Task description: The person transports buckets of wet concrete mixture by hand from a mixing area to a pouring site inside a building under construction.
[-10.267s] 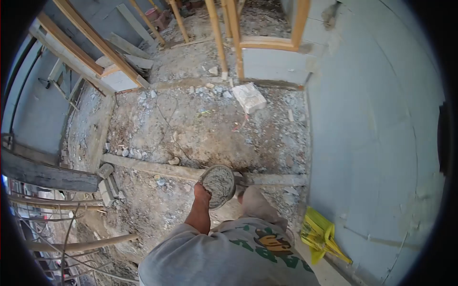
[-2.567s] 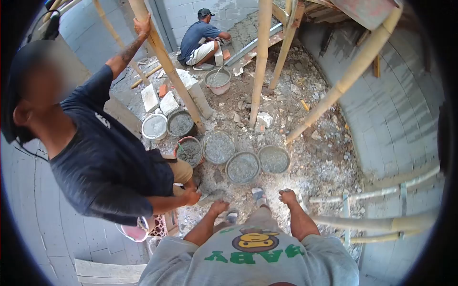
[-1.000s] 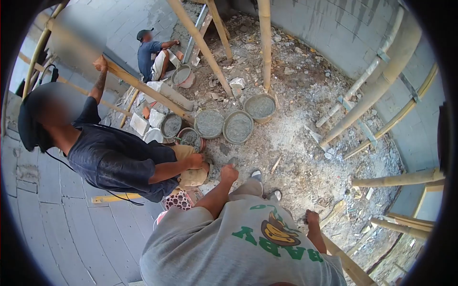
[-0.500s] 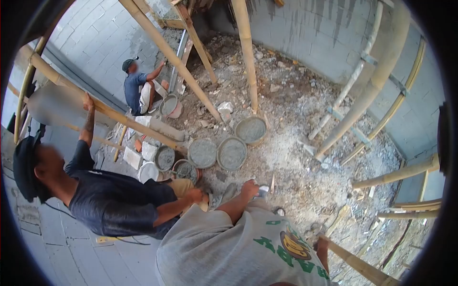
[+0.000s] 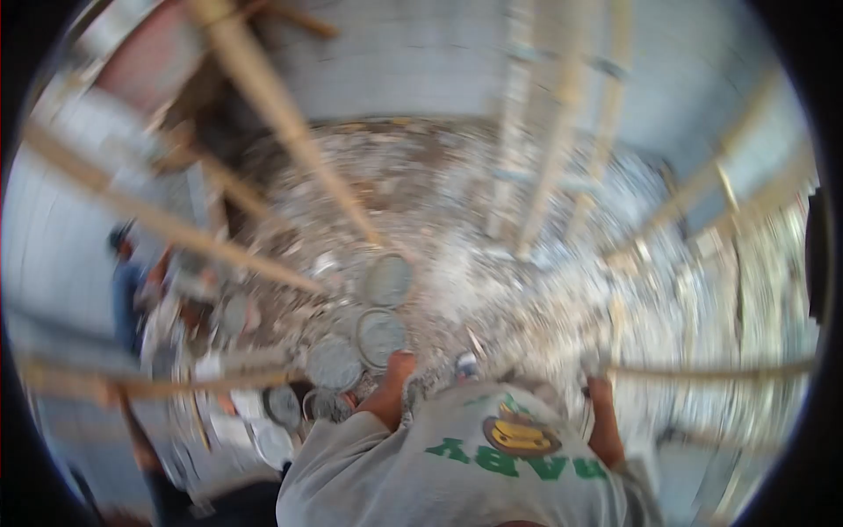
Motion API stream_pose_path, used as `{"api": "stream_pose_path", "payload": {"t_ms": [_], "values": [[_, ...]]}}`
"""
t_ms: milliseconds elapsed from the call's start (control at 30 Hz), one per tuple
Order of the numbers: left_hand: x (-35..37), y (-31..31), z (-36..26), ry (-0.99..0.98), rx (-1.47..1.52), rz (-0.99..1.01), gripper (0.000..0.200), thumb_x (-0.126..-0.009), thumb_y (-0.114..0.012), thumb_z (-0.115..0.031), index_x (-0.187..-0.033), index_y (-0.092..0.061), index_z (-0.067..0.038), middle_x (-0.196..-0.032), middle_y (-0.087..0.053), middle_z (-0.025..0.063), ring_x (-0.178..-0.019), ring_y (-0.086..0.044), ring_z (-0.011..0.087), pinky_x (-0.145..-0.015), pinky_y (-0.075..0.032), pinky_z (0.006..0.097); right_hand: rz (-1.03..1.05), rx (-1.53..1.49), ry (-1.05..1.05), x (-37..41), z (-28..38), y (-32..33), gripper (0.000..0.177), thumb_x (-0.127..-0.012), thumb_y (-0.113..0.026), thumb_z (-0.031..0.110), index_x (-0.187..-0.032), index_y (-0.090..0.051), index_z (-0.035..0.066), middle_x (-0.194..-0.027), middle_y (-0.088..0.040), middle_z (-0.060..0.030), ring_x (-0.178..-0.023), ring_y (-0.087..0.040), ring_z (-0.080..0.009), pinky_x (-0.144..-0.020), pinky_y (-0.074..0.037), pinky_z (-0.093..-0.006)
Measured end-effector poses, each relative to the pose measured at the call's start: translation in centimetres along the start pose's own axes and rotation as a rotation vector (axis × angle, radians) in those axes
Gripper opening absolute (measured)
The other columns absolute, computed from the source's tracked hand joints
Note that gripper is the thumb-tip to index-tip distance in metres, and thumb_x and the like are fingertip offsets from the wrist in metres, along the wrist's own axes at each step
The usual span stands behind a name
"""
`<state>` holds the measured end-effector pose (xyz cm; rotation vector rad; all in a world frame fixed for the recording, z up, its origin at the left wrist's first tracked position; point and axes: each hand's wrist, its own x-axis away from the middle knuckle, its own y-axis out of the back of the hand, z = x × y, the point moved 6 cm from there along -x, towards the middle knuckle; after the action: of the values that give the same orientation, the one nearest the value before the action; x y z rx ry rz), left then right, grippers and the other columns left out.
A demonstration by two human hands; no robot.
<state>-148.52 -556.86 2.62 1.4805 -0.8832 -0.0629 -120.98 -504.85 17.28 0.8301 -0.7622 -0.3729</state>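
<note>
My left hand [image 5: 399,369] hangs in front of my grey printed shirt [image 5: 518,452], its fingers smeared by motion. It overlaps the lower edge of a round bucket of wet grey mortar [image 5: 379,337] in this view. Another mortar-filled bucket [image 5: 335,363] stands left of that one, and a third bucket [image 5: 387,279] beyond it. My right hand [image 5: 599,391] is low at my right side, fingers curled around a small blurred greyish thing [image 5: 593,362] that I cannot make out. The end of a wooden pole [image 5: 702,373] lies close beside this hand.
Bamboo props [image 5: 290,132] slant down to the rubble-strewn floor [image 5: 457,281]. More poles [image 5: 553,132] lean at the back wall. A co-worker [image 5: 132,285] is at the far left; another person's dark sleeve [image 5: 162,492] shows lower left, an arm reaching to a pole [image 5: 167,382].
The view has swung right, so buckets and co-workers sit further left and the picture is blurred. My left hand now appears against the buckets rather than right of them.
</note>
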Motion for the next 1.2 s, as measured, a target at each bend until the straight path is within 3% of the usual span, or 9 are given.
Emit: {"api": "stream_pose_path", "payload": {"t_ms": [67, 133, 233, 367, 433, 667, 767, 900, 1200], "values": [[1.4, 4.1, 0.6, 0.061, 0.216, -0.201, 0.020, -0.067, -0.049, -0.022, -0.064, -0.059, -0.004, -0.070, -0.057, 0.0182, -0.069, -0.055, 0.0344, -0.063, -0.043, 0.0427, 0.046, -0.182, -0.379, 5.1, 3.8, 2.1, 0.031, -0.072, -0.047, 0.030, -0.065, -0.059, 0.002, -0.058, -0.058, -0.0109, -0.054, -0.056, -0.0200, -0.055, -0.043, -0.0332], [0.9, 2.1, 1.9, 0.485, 0.848, -0.046, 0.023, -0.068, -0.052, -0.024, -0.064, -0.058, -0.002, -0.066, -0.057, 0.0165, -0.064, -0.055, 0.0326, -0.060, -0.042, 0.0408, 0.044, -0.304, -0.477, 7.2, 0.3, 0.2, 0.028, -0.072, -0.053, 0.028, -0.067, -0.059, 0.001, -0.057, -0.058, -0.0082, -0.048, -0.054, -0.0169, -0.048, -0.042, -0.0301], [0.7, 4.5, -2.2, 0.512, 1.044, 0.123, 0.026, -0.067, -0.056, -0.024, -0.069, -0.058, 0.001, -0.066, -0.058, 0.0146, -0.062, -0.055, 0.0276, -0.058, -0.041, 0.0371, -0.006, -0.511, -0.613, 11.1, -3.2, -0.6, 0.026, -0.073, -0.055, 0.026, -0.070, -0.058, 0.001, -0.057, -0.058, -0.0080, -0.045, -0.053, -0.0156, -0.041, -0.041, -0.0286], [-3.2, 8.7, -7.5, 0.130, 0.674, 0.209, 0.026, -0.068, -0.056, -0.022, -0.074, -0.058, 0.004, -0.068, -0.058, 0.0140, -0.065, -0.055, 0.0248, -0.060, -0.040, 0.0348, 0.037, -0.457, -0.790, 14.2, -6.7, -2.7, 0.026, -0.073, -0.055, 0.025, -0.071, -0.057, 0.000, -0.057, -0.058, -0.0094, -0.043, -0.053, -0.0166, -0.038, -0.041, -0.0284], [-5.2, 9.7, -8.9, 0.365, 1.027, 0.138, 0.025, -0.069, -0.056, -0.020, -0.076, -0.058, 0.005, -0.069, -0.058, 0.0157, -0.064, -0.055, 0.0249, -0.059, -0.040, 0.0351, 0.078, -0.478, -0.870, 15.1, -7.2, -2.9, 0.026, -0.073, -0.055, 0.025, -0.071, -0.057, -0.001, -0.057, -0.058, -0.0100, -0.043, -0.052, -0.0172, -0.038, -0.041, -0.0288], [-14.2, 12.6, -12.1, 0.381, 0.887, 0.130, 0.027, -0.074, -0.053, -0.020, -0.090, -0.053, 0.002, -0.082, -0.056, 0.0089, -0.069, -0.055, 0.0193, -0.059, -0.040, 0.0310, -0.039, -0.689, -0.831, 9.4, -7.2, 0.3, 0.028, -0.074, -0.054, 0.026, -0.071, -0.058, -0.001, -0.059, -0.058, -0.0096, -0.048, -0.054, -0.0177, -0.044, -0.043, -0.0294], [-15.4, 16.6, -16.1, 0.356, 0.894, 0.185, 0.036, -0.072, -0.056, -0.018, -0.096, -0.051, 0.008, -0.091, -0.056, 0.0169, -0.072, -0.056, 0.0254, -0.067, -0.041, 0.0335, -0.107, -0.719, -0.809, 7.2, -7.5, 3.4, 0.030, -0.073, -0.054, 0.028, -0.074, -0.059, -0.001, -0.060, -0.059, -0.0096, -0.050, -0.056, -0.0176, -0.047, -0.044, -0.0301], [-16.7, 24.1, -25.4, 0.308, 0.886, 0.177, 0.026, -0.072, -0.055, -0.017, -0.087, -0.054, 0.005, -0.077, -0.057, 0.0123, -0.065, -0.054, 0.0191, -0.062, -0.042, 0.0300, -0.244, -0.762, -0.756, 5.6, -8.2, 9.0, 0.030, -0.073, -0.055, 0.027, -0.069, -0.059, -0.003, -0.057, -0.057, -0.0092, -0.046, -0.052, -0.0156, -0.043, -0.041, -0.0284], [-24.5, 24.4, -34.3, 0.159, 0.895, 0.293, 0.017, -0.072, -0.055, -0.015, -0.073, -0.052, 0.002, -0.067, -0.055, 0.0084, -0.059, -0.052, 0.0168, -0.057, -0.041, 0.0292, -0.286, -0.784, -0.982, 8.3, -14.6, 7.0, 0.028, -0.074, -0.055, 0.025, -0.072, -0.058, -0.003, -0.058, -0.058, -0.0106, -0.045, -0.054, -0.0180, -0.041, -0.042, -0.0300]]}}
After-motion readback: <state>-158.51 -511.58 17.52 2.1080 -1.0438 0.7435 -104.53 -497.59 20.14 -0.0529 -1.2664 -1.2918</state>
